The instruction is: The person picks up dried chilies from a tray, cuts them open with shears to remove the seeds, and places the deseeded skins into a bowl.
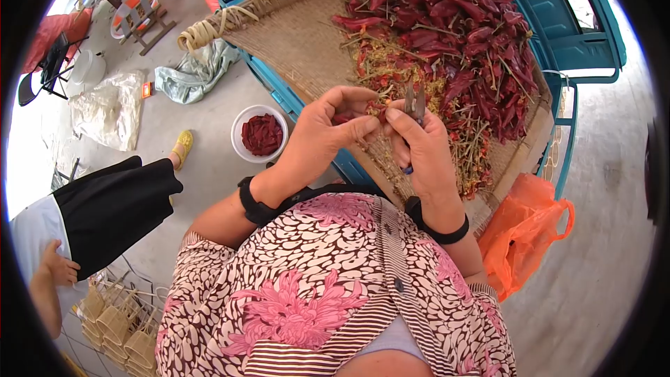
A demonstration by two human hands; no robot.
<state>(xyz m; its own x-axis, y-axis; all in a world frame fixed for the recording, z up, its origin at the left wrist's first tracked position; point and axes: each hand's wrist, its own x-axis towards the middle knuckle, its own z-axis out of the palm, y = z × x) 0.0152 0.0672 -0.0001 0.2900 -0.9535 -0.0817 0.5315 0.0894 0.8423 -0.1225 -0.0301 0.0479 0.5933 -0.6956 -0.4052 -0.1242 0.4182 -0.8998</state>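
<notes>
L hand (317,136) pinches a red chili (370,113) – R hand (427,157) grips small scissors (414,101), blades up, over tray's (300,35) near edge.

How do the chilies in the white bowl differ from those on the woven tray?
The bowl chilies are a small heap in a white bowl on the floor; the tray pile is far larger, loose on the raised woven tray. Stems stick out of the tray pile; none show among the bowl chilies. Both are red.
</notes>
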